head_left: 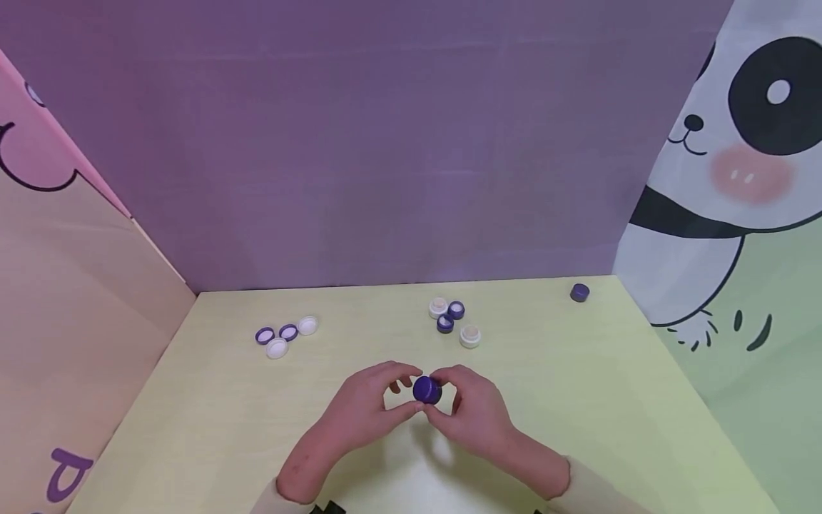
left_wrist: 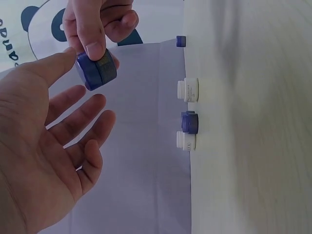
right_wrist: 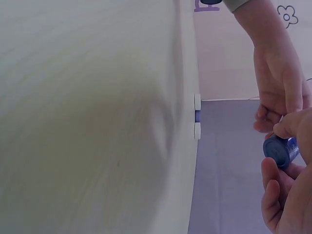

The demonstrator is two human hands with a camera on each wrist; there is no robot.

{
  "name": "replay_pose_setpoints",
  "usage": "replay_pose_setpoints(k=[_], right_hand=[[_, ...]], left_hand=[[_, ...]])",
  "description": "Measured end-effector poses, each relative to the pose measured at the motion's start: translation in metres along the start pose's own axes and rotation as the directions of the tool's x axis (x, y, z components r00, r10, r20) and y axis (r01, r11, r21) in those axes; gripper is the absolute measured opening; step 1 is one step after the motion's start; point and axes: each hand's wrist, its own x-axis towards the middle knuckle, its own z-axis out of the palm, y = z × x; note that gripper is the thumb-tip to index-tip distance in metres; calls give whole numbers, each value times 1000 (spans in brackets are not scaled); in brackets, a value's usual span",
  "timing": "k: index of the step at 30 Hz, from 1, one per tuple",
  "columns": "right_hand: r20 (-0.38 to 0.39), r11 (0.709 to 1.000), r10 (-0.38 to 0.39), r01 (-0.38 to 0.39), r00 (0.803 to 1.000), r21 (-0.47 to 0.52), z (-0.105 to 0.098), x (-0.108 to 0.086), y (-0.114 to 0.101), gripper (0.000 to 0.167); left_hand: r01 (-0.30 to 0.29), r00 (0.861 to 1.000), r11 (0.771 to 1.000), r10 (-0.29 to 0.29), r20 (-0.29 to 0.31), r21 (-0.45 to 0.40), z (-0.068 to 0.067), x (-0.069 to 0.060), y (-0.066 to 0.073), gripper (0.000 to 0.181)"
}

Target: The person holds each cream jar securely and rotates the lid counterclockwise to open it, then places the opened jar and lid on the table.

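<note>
A small dark purple jar with its lid (head_left: 427, 390) is held above the table between the two hands. My right hand (head_left: 478, 414) pinches it between thumb and fingers, as the left wrist view also shows at the jar (left_wrist: 96, 70). My left hand (head_left: 366, 407) is at the jar's left side; its thumb touches the lid's edge while the other fingers (left_wrist: 80, 122) are spread and loosely bent. In the right wrist view, the jar's round end (right_wrist: 277, 151) faces the camera. Whether lid and jar are fully joined cannot be told.
Several purple and white lids (head_left: 277, 348) lie at the table's left. Beyond the hands stand two white jars (head_left: 470, 336) and two purple jars (head_left: 445, 323). Another small purple piece (head_left: 579, 293) is at the far right corner. Printed cloth walls surround the table.
</note>
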Motion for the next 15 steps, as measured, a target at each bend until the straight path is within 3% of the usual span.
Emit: replay_pose_setpoints(k=[15], right_hand=[[53,998,-14,18,999,-65,9,1,-12,35]], left_hand=[[-51,999,999,51,-8,1,-4,-5,-3,32]])
